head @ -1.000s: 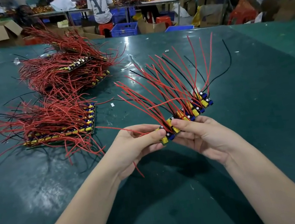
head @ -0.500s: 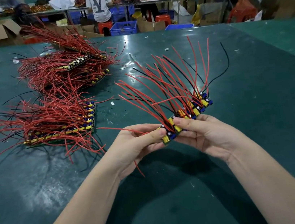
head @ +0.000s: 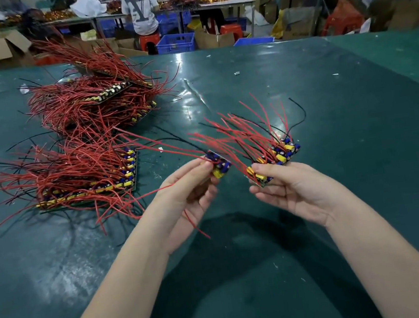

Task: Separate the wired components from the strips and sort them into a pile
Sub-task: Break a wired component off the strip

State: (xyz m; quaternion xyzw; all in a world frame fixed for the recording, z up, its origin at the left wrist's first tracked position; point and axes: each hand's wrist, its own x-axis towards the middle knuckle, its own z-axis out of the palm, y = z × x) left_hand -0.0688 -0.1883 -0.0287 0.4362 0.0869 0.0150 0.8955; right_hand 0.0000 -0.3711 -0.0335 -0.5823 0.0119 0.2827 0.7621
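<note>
My left hand (head: 188,188) pinches a single wired component (head: 218,163), a small board piece with blue and yellow parts and red and black wires trailing up and left. A gap separates it from the strip (head: 277,158), which my right hand (head: 288,188) holds by its near end, thumb on top. The strip carries several more blue and yellow components, with red and black wires fanning upward. Both are held above the green table (head: 272,271).
A stack of wired strips (head: 85,181) lies on the table to the left, and a taller heap of strips (head: 93,105) sits behind it. Cardboard boxes, blue crates, stools and seated people fill the area beyond the table's far edge.
The end component has come off the strip. My left hand has pulled it away to the left, while my right hand keeps the rest of the strip.
</note>
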